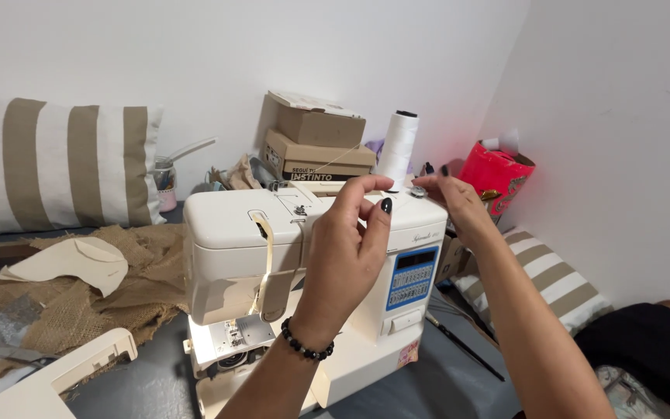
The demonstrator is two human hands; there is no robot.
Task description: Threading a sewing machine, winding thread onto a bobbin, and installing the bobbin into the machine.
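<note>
We've got the left hand pinching the thread taut over the sewing machine while the right hand, fingers closed, grips the bobbin just beside the thread cone.

Striped cushion, burlap cloth, stacked cardboard boxes, red bag, black bracelet

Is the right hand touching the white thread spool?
Apart. The head view shows the right hand at the small bobbin on the machine, with wall visible between its fingers and the thread spool.
</note>
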